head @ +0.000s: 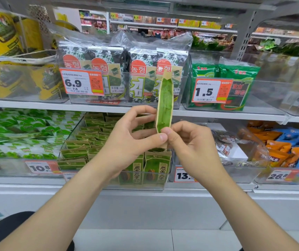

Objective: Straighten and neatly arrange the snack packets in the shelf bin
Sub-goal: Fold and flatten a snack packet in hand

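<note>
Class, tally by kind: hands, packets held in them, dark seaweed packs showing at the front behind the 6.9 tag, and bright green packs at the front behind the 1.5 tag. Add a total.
Hands: 2 (left hand, right hand)
Held green packet: 1
Front dark seaweed packs: 4
Front bright green packs: 2
Total: 9

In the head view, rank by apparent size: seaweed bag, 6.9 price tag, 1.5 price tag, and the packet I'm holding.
Largest: seaweed bag.
Next: 6.9 tag and 1.5 tag, which look alike.
Unranked: held packet, edge-on and nearer the camera, so unsure against the tags.
</note>
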Tool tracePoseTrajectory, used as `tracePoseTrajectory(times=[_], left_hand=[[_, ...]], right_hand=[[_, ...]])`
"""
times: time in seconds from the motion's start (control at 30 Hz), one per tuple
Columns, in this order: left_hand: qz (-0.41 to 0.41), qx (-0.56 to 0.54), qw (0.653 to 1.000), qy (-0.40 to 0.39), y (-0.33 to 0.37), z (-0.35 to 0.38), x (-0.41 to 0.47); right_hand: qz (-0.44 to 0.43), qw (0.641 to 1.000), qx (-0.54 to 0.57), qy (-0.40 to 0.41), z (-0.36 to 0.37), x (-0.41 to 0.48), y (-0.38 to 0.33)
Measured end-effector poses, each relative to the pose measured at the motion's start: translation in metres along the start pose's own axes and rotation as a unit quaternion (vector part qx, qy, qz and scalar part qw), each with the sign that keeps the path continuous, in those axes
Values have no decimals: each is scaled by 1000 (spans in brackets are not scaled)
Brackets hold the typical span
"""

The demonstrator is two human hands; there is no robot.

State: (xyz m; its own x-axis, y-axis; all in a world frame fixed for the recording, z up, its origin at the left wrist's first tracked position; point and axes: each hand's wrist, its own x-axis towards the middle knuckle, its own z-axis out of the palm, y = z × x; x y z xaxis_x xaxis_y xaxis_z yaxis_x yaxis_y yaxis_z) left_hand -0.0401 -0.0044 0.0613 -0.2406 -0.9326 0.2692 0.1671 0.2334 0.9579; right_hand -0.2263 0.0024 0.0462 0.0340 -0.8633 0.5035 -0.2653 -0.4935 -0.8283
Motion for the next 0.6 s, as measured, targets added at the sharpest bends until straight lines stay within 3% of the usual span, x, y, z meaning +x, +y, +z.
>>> tracePoseTrajectory(times=[0.3, 0.6], left_hand=[[-28, -23, 998, -44, 3, -12, 1], [6, 89, 987, -133, 6, -13, -5]], right_hand=[[33, 999, 24, 1, -7, -1, -10], [-55, 994, -81, 39, -10, -3, -4]])
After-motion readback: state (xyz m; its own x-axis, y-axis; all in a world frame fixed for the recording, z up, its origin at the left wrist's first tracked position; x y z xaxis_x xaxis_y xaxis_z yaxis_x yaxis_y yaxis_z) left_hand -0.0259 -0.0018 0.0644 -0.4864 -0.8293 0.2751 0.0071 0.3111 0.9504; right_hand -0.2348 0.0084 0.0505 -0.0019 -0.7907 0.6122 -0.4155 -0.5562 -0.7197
